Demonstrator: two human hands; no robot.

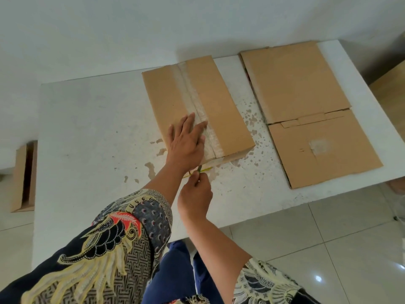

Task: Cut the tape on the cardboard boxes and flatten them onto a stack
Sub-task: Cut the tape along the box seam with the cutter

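One white table (87, 128) bears two cardboard things: a flattened stack (306, 102) at the right and one taped box (219, 106) mid-table. My left hand (186, 141) lies spread flat on the box beside its tape strip (197, 99). My right hand (195, 198) pinches one small cutter (199, 168) at the box's near edge.

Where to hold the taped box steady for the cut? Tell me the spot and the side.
Press flat on the top panel of the taped box, left of the tape seam, coming from the near end as the left hand does. The wide flat face takes a palm, and the right hand works the near end.
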